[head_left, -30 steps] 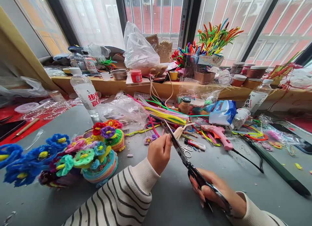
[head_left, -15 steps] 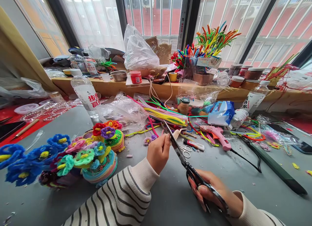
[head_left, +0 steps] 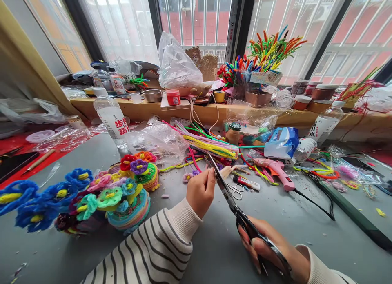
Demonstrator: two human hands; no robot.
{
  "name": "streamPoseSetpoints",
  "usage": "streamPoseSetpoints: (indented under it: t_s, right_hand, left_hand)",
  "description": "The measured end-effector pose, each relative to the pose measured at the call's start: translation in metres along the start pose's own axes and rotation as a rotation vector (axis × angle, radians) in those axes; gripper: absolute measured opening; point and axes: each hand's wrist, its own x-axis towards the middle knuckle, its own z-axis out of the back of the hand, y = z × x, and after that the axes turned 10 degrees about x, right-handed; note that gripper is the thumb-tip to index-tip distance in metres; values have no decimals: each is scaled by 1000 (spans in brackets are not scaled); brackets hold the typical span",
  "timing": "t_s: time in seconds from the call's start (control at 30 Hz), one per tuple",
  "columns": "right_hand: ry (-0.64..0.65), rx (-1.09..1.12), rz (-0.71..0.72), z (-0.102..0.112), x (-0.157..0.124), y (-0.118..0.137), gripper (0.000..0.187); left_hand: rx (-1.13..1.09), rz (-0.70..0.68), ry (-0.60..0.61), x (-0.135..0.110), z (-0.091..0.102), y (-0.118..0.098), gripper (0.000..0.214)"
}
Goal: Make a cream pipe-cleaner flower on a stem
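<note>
My left hand point(head_left: 200, 191) is closed in a pinch, its fingertips right beside the scissor blades. What it pinches is mostly hidden. A pale, fuzzy strip point(head_left: 226, 171) shows just past the blades, but I cannot tell whether the fingers hold it. In my right hand point(head_left: 268, 243) are large black-handled scissors point(head_left: 232, 205), pointing up and away, their blades slightly apart near the left fingertips. Behind the tips lies a bundle of yellow, pink and purple pipe cleaners point(head_left: 211, 147). Small white-handled scissors point(head_left: 235, 191) rest close to the big blades.
Pipe-cleaner flowers point(head_left: 61, 193) and round fuzzy pots point(head_left: 130, 212) stand at left. A pink glue gun point(head_left: 280, 171) with a black cord lies right, near a marker-like tube point(head_left: 246, 183) and a dark green bar point(head_left: 352, 212). Water bottles point(head_left: 110, 116) and a cluttered ledge point(head_left: 147, 106) are behind.
The whole view has shifted slightly, so the table things sit a little further right. The pale strip past the blades now reaches further right. Both hands keep nearly the same pose.
</note>
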Motion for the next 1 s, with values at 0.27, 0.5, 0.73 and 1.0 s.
streamPoseSetpoints:
  t_s: [0.27,0.5,0.73,1.0]
  right_hand:
    - [29,47,17,-2,0,2,45]
    - [147,218,-15,2,0,2,45]
    - [69,214,-26,-1,0,-6,40]
    - [-10,164,-33,-1,1,-11,38]
  left_hand:
    - [39,-13,-16,-2,-2,1,29]
    - [-43,12,14,-1,0,1,29]
    - [-60,28,31,-1,-4,3,30]
    - [15,9,12,-1,-4,3,30]
